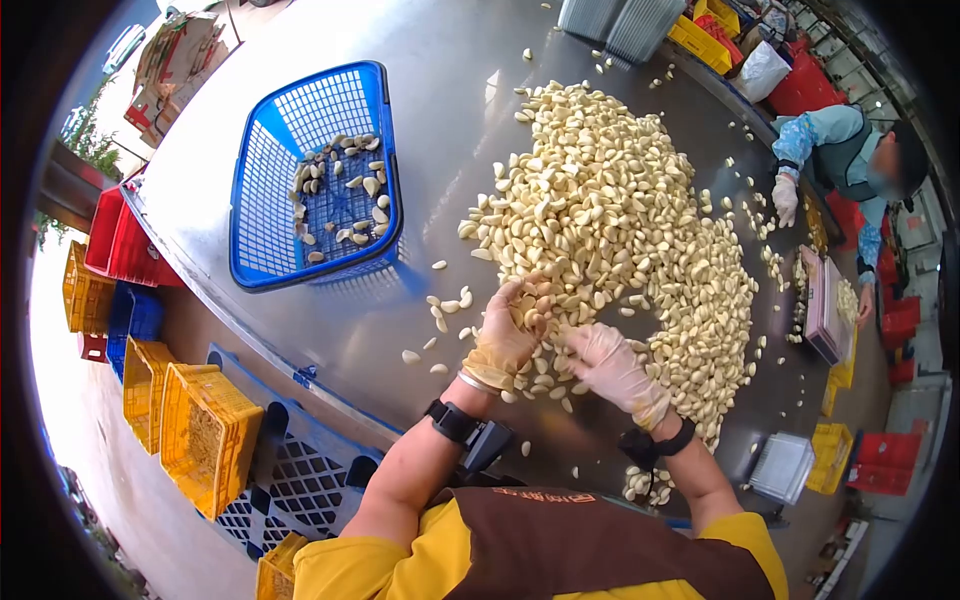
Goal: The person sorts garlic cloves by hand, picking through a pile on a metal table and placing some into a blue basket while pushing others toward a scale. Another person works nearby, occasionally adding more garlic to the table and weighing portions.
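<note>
A large heap of peeled garlic cloves [610,190] spreads over the metal table [440,110]. At its near edge, my left hand [512,330], in a thin glove, is cupped with its palm up around several cloves. My right hand [608,368], gloved too, is just right of it, fingers pointing at the left hand's cloves; its fingertips are slightly blurred, and what they hold is too small to make out. Left of the heap stands a blue basket [245,190] with several darker cloves inside. A few loose cloves [438,312] lie beside my left hand.
A co-worker [850,160] stands across the table at the right, a gloved hand near stray cloves. A pink box [822,305] and a clear container [783,467] are at the right. Grey trays [615,25] sit at the top. Yellow crates [210,435] stand beyond the left edge.
</note>
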Demonstrator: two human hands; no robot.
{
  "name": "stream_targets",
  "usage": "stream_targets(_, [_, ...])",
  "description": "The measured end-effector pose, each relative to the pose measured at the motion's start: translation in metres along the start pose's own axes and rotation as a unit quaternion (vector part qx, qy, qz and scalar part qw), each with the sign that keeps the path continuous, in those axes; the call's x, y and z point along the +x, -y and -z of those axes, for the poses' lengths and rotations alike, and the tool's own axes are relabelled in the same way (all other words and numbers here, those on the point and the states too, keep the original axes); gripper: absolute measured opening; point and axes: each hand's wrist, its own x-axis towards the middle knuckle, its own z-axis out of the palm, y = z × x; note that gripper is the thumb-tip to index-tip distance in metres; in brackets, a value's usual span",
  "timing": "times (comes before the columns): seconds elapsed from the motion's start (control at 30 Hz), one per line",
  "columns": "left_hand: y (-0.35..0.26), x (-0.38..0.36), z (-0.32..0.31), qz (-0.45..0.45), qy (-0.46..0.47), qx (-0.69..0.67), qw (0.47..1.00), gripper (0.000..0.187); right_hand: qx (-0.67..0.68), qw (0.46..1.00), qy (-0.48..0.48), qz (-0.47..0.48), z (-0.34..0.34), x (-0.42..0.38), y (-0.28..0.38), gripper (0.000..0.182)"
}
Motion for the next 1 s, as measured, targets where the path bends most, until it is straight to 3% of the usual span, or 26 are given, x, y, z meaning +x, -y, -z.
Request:
stream_targets(0.1, [0.004,-0.002,-0.005,-0.036,-0.056,0.041,0.997,0.032,-0.054,0.998,-0.019,0.025,-0.022,-0.013,0.001,0.026])
stream_targets(0.17, [0.006,-0.003,-0.004,-0.033,-0.075,0.048,0.995,0.029,-0.017,0.997,-0.053,0.048,-0.018,-0.016,-0.008,0.027])
stream_targets(0.27, [0.011,-0.003,0.002,0.010,-0.047,0.088,0.995,0.032,0.135,0.973,-0.185,-0.028,-0.002,-0.010,0.007,0.028])
stream_targets(0.33, [0.027,-0.011,-0.020,0.024,-0.069,0.110,0.991,0.029,0.138,0.975,-0.169,0.028,0.012,-0.006,0.008,0.036])
stream_targets(0.37, [0.030,-0.010,-0.019,0.036,-0.063,0.118,0.990,0.029,0.071,0.980,-0.178,0.043,0.021,-0.010,0.005,0.045])
stream_targets(0.4, [0.030,-0.011,-0.015,0.074,-0.088,0.095,0.989,0.028,0.027,0.987,-0.157,0.011,0.034,-0.013,-0.013,0.048])
stream_targets(0.47, [0.029,-0.010,-0.011,0.121,-0.112,0.077,0.983,0.027,-0.092,0.944,-0.277,-0.152,0.029,-0.037,-0.082,0.050])
stream_targets(0.5, [0.030,-0.009,-0.009,0.139,-0.079,0.074,0.984,0.026,-0.149,0.909,-0.308,-0.238,0.025,-0.057,-0.123,0.059])
stream_targets(0.53, [0.033,-0.009,-0.009,0.156,-0.047,0.070,0.984,0.025,-0.244,0.858,-0.234,-0.386,0.023,-0.081,-0.151,0.073])
stream_targets(0.57, [0.038,-0.010,-0.014,0.132,-0.068,0.095,0.984,0.024,-0.191,0.824,-0.140,-0.515,0.020,-0.102,-0.172,0.083])
stream_targets(0.6, [0.040,-0.009,-0.016,0.137,-0.064,0.098,0.984,0.024,-0.121,0.824,-0.101,-0.544,0.018,-0.114,-0.166,0.088])
stream_targets(0.73, [0.047,-0.010,-0.011,0.119,-0.053,0.132,0.983,0.023,-0.190,0.917,0.001,-0.352,-0.025,-0.121,-0.058,0.091])
stream_targets(0.8, [0.050,-0.011,-0.010,0.064,-0.028,0.239,0.968,0.024,-0.098,0.953,0.064,-0.278,-0.027,-0.133,0.004,0.085])
stream_targets(0.9, [0.047,-0.009,-0.012,0.082,-0.068,0.180,0.978,0.022,-0.074,0.978,0.147,-0.126,-0.031,-0.176,0.028,0.071])
stream_targets(1.0, [0.046,-0.010,-0.018,0.114,-0.056,0.138,0.982,0.021,-0.137,0.977,0.117,-0.118,-0.004,-0.215,-0.005,0.070])
